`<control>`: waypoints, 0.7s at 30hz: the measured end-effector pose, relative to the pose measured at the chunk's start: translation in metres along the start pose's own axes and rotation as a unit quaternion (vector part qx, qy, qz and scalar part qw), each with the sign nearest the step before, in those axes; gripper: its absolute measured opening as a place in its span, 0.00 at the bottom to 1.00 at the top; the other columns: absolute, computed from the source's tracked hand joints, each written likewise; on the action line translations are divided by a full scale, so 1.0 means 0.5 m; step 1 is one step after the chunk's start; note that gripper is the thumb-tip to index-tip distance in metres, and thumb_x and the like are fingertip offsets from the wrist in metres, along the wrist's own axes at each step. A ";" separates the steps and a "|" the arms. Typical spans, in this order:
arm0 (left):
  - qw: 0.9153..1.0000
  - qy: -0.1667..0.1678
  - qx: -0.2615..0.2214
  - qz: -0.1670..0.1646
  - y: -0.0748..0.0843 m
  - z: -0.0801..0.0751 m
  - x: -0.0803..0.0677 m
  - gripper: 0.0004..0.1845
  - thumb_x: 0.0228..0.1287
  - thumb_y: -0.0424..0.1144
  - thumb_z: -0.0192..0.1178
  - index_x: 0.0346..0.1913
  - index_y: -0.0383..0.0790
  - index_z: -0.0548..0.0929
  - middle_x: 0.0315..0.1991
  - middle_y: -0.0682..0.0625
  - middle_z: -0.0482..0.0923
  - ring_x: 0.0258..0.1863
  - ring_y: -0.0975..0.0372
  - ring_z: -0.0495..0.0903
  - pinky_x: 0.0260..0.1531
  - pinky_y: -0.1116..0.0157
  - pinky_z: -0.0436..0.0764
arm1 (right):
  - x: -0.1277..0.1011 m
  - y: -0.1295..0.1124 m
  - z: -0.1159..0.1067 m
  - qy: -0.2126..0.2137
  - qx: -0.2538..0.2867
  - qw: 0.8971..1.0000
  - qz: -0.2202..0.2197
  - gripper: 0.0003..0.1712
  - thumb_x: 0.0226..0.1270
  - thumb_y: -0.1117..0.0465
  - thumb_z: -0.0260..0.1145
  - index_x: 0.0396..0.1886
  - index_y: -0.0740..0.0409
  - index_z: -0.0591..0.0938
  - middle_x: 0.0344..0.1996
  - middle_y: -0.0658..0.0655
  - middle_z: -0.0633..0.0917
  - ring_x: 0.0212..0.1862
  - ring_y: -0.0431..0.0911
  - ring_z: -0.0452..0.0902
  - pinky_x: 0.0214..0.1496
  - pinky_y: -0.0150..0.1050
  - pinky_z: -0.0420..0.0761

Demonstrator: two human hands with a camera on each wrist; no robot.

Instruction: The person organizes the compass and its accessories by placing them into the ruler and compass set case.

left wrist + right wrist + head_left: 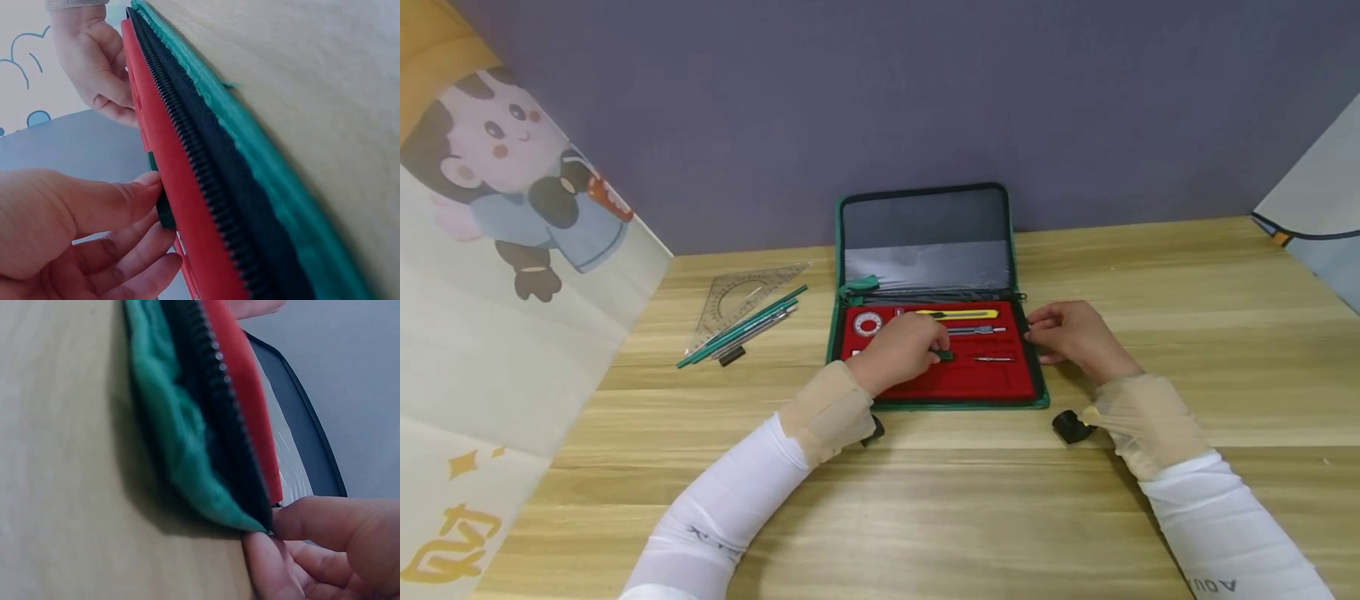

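Note:
A green zippered case (1041,402) lies unfolded on the table, its red tray (958,383) facing up and its lid leaning back. My left hand (898,354) is over the tray and pinches a small dark green block (165,211) between thumb and fingers, right at the red surface. At the case's right side, my right hand (1078,337) pinches the zippered edge (265,519) between thumb and finger. In the tray around the left hand lie a yellow utility knife (977,314), a compass (977,331), a small metal piece (994,359) and a round white dial (867,324).
Left of the case are a clear set square (715,293), several green pencils (752,321) and a dark eraser (732,356). A black object (1071,427) sits beside the right wrist. Behind the table rises a grey-purple wall (925,100); a cartoon-printed panel (550,358) stands at the left.

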State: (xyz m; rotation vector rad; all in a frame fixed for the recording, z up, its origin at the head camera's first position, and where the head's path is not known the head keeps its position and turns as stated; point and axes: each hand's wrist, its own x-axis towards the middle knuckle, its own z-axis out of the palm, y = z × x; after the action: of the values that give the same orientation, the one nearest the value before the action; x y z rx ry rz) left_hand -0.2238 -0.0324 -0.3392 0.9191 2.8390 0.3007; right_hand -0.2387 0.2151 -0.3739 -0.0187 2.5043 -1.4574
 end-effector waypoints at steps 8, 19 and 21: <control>1.000 -0.003 -0.008 0.000 0.003 0.002 0.004 0.11 0.60 0.35 0.63 0.47 0.41 0.83 0.44 0.51 0.82 0.42 0.62 0.78 0.47 0.67 0.77 | -0.002 -0.003 0.002 -0.005 0.009 1.000 -0.004 0.23 0.63 0.68 0.60 0.56 0.76 0.70 0.44 0.66 0.78 0.29 0.36 0.76 0.31 0.35 0.83; 0.999 -0.007 -0.034 -0.011 0.011 -0.003 0.005 0.11 0.59 0.34 0.63 0.46 0.40 0.83 0.43 0.50 0.82 0.41 0.62 0.77 0.44 0.67 0.77 | -0.003 -0.003 0.002 0.000 0.009 1.000 -0.010 0.23 0.63 0.69 0.60 0.55 0.77 0.71 0.42 0.65 0.78 0.29 0.35 0.76 0.31 0.35 0.83; 0.999 -0.010 -0.033 -0.013 0.013 -0.003 0.007 0.11 0.59 0.34 0.63 0.45 0.40 0.83 0.43 0.50 0.82 0.40 0.62 0.77 0.43 0.67 0.77 | -0.003 -0.001 0.002 0.000 0.008 1.000 -0.010 0.22 0.63 0.69 0.60 0.55 0.77 0.71 0.42 0.65 0.78 0.30 0.35 0.76 0.31 0.35 0.83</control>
State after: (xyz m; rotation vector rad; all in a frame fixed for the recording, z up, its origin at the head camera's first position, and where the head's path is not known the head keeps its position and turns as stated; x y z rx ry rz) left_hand -0.2232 -0.0254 -0.3365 0.8681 2.8030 0.3766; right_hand -0.2373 0.2143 -0.3737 -0.0409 2.4989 -1.4856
